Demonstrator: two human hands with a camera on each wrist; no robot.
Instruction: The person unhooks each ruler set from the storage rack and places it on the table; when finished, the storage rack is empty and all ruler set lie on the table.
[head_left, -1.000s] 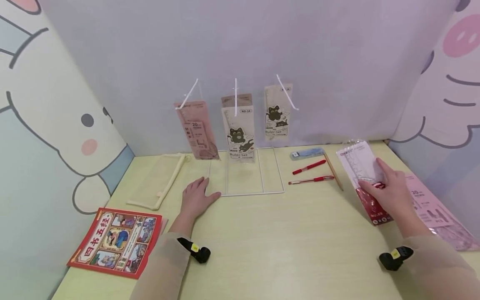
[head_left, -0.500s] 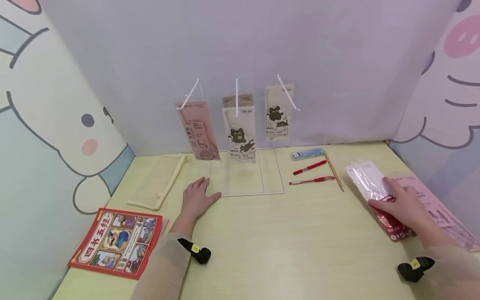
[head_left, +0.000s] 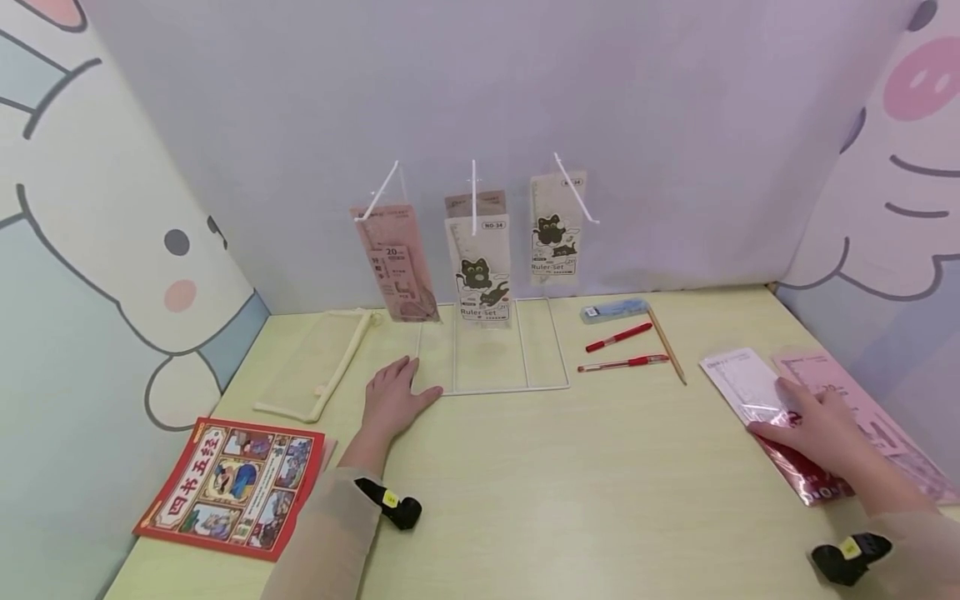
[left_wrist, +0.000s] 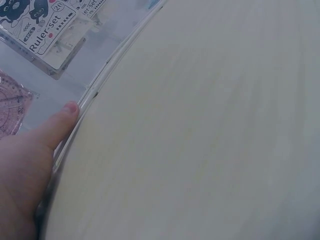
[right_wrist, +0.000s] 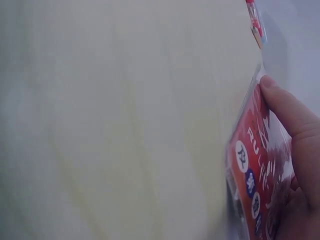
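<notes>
My right hand (head_left: 821, 429) holds a red and white ruler set packet (head_left: 738, 375) low over the table's right side, thumb along one edge. In the right wrist view, the thumb lies on the red end of the packet (right_wrist: 260, 165); the other fingers are mostly hidden. Just right of it lies a pink ruler set packet (head_left: 810, 367), partly covered by the hand. My left hand (head_left: 393, 398) rests at the front left corner of a white wire rack (head_left: 510, 389), fingers relaxed, and its thumb touches the bar in the left wrist view.
A pink packet (head_left: 393, 262) and cat-print ruler sets (head_left: 480, 267) hang from the rack's hooks. Two red pens (head_left: 622, 363), a pencil (head_left: 666, 343) and a blue packet (head_left: 615, 310) lie right of it. A mesh pouch (head_left: 315, 362) and a red book (head_left: 236, 483) lie left.
My right hand has moved right and toward me, bringing the red and white packet down beside the pink one. My left hand has stayed at the rack.
</notes>
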